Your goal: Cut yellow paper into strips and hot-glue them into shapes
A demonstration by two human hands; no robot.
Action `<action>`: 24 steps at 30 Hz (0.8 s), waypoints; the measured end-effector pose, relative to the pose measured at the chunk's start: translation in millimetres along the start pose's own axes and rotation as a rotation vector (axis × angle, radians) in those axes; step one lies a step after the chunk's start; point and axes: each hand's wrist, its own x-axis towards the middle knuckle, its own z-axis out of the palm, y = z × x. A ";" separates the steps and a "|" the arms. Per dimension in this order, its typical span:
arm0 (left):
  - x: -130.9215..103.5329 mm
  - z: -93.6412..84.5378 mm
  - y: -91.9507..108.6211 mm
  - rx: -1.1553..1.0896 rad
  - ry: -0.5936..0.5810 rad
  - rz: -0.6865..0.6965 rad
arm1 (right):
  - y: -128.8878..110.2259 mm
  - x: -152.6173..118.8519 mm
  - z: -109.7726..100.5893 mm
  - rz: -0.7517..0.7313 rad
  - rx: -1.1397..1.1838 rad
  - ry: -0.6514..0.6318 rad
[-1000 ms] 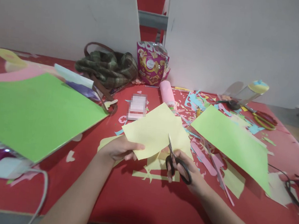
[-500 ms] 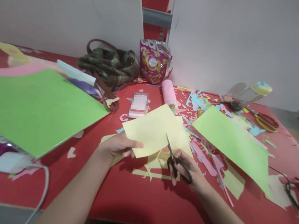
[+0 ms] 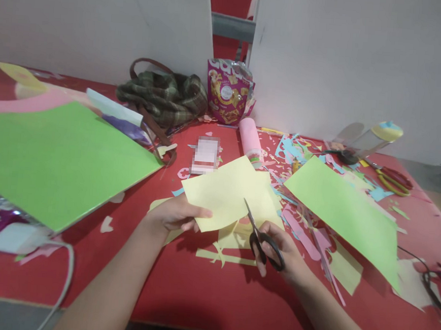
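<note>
A pale yellow sheet of paper [image 3: 218, 193] is pinched at its lower left corner by my left hand [image 3: 180, 213], thumb on top. My right hand [image 3: 279, 246] has its fingers in the black handles of a pair of scissors [image 3: 256, 224]. The blades lie at the sheet's right edge, tips pointing up and left over the paper. Beneath the held sheet, more yellow paper [image 3: 269, 194] and thin yellow offcuts [image 3: 224, 256] lie on the red table [image 3: 190, 300].
Green sheets lie left [image 3: 64, 163] and right [image 3: 346, 215]. Behind are a plaid bag [image 3: 165, 97], a purple snack pouch [image 3: 230, 92] and a pink roll [image 3: 250, 137]. Coloured paper scraps [image 3: 292, 148], a clear container [image 3: 373, 139] and red-yellow scissors [image 3: 393, 179] sit at right; a white cable [image 3: 67, 275] hangs front left.
The fingers of my right hand have shifted slightly at the scissors' handles. The sheet and my left hand stay almost where they were; the whole view has drifted a little.
</note>
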 end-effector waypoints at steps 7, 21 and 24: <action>-0.2 1.1 1.3 -0.012 -0.003 0.015 | -0.7 0.2 -1.7 -0.003 0.022 -0.006; -0.3 0.5 2.3 -0.016 0.006 0.025 | 1.7 1.7 -4.0 -0.005 0.032 -0.047; -0.6 1.5 3.8 -0.030 0.006 0.026 | -3.8 -0.4 -4.5 -0.027 -0.007 -0.097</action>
